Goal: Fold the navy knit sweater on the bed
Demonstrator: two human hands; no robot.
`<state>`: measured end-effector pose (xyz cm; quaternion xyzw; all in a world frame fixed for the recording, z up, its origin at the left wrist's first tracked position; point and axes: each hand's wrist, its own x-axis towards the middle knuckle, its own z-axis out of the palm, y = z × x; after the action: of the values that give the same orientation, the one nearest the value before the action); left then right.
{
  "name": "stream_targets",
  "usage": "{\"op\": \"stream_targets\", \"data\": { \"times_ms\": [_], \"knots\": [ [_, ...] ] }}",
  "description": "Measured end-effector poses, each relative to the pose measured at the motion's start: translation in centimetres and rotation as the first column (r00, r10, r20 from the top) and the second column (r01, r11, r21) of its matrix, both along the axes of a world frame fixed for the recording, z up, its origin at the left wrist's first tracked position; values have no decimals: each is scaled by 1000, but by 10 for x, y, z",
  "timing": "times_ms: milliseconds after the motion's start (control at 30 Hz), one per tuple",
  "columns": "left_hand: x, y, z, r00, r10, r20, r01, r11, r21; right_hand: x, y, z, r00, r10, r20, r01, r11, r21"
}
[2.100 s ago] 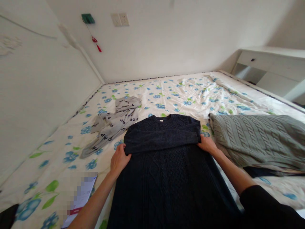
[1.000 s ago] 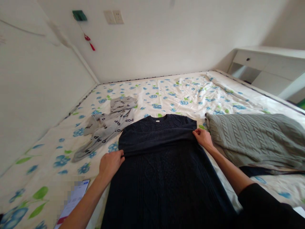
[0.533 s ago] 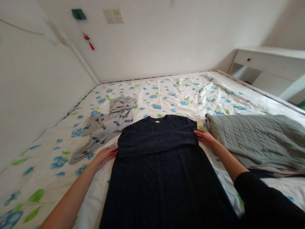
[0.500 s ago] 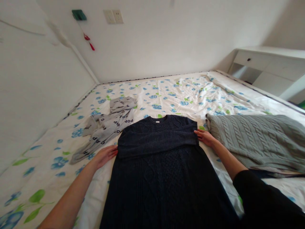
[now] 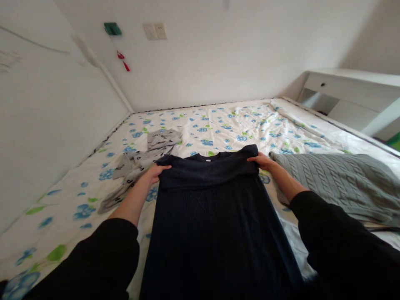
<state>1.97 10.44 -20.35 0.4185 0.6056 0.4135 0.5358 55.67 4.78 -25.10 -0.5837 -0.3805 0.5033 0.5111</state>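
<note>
A dark navy knit sweater [image 5: 215, 225] lies front up on the bed, its collar pointing away from me. Its sleeves are folded across the chest, and that upper band is raised a little. At the band's left end, my left hand [image 5: 155, 173] pinches the fabric, thumb on top. On the opposite side, my right hand [image 5: 261, 161] grips the right end near the shoulder, also with the thumb over the cloth. The fingers beneath the fabric are partly hidden. The sweater's lower part runs out of view at the bottom.
Left of the sweater lies a crumpled grey garment with black lettering [image 5: 162, 139]. A folded grey-green cable-knit sweater [image 5: 337, 179] rests on the right. All lie on a floral bedsheet [image 5: 84, 212]. White walls border the bed, and a white desk [image 5: 350, 89] stands at the far right.
Both hands went from lying at the sweater's sides to gripping its ends. The folded sleeve band has been lifted and shifted toward the collar. The view has tilted slightly.
</note>
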Motion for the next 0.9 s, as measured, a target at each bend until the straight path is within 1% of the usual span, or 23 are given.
{"op": "stream_targets", "data": {
  "times_ms": [67, 100, 133, 167, 200, 233, 267, 300, 333, 367, 400, 433, 467, 500, 533, 600, 667, 733, 800, 833, 900],
  "knots": [
    [-2, -1, 23, 997, 32, 66, -39, 995, 96, 8, -2, 24, 997, -69, -46, 73, 994, 83],
    [-7, -7, 31, 995, 23, 98, -40, 984, 175, 14, -10, 34, 994, -94, -52, 100, 985, 143],
    [-14, -18, 37, 994, -3, 108, -25, 965, 260, 20, -23, 41, 993, -106, -41, 112, 972, 205],
    [-24, -34, 39, 997, -43, 72, 17, 944, 330, 27, -42, 45, 994, -108, -8, 107, 964, 244],
    [-36, -54, 38, 997, -80, 0, 75, 926, 369, 35, -66, 46, 994, -95, 49, 80, 963, 257],
    [-48, -77, 34, 991, -102, -83, 126, 918, 377, 42, -93, 44, 989, -74, 127, 42, 971, 236],
    [-61, -102, 27, 974, -134, -185, 193, 916, 351, 49, -122, 38, 972, -44, 229, 2, 983, 182],
    [-73, -128, 19, 941, -189, -281, 274, 913, 303, 54, -150, 31, 944, 35, 328, -76, 990, 114],
    [-84, -153, 9, 879, -280, -387, 388, 891, 236, 57, -177, 23, 898, 170, 406, -195, 981, 20],
    [-92, -177, -1, 789, -380, -482, 505, 848, 159, 59, -200, 14, 838, 292, 461, -295, 953, -68],
    [-98, -197, -10, 682, -466, -563, 605, 792, 77, 58, -220, 6, 773, 392, 498, -372, 917, -145],
    [-100, -214, -18, 573, -526, -628, 676, 737, 0, 55, -234, 0, 717, 460, 524, -420, 885, -201],
    [-101, -227, -24, 496, -553, -669, 710, 702, -55, 51, -244, -6, 677, 492, 547, -442, 867, -232],
    [-99, -235, -29, 474, -548, -689, 707, 704, -73, 46, -250, -10, 653, 500, 569, -445, 861, -246],
    [-96, -241, -32, 486, -525, -699, 683, 727, -72, 40, -253, -13, 640, 493, 590, -433, 865, -252],
    [-86, -244, -36, 563, -444, -697, 593, 804, -33, 28, -250, -17, 645, 422, 637, -358, 903, -236],
    [-74, -242, -39, 672, -329, -664, 450, 893, 13, 15, -242, -21, 672, 289, 682, -212, 957, -197],
    [-64, -238, -42, 772, -228, -594, 282, 959, -1, 4, -234, -25, 699, 159, 697, -45, 983, -179],
    [-57, -234, -45, 835, -170, -524, 163, 985, -61, -4, -227, -28, 723, 104, 684, 56, 977, -207],
    [-55, -231, -45, 856, -158, -492, 135, 987, -81, -7, -224, -29, 731, 100, 675, 78, 971, -228],
    [-53, -228, -45, 887, -158, -433, 139, 987, -75, -7, -219, -31, 728, 119, 675, 79, 964, -256]
  ]
}}
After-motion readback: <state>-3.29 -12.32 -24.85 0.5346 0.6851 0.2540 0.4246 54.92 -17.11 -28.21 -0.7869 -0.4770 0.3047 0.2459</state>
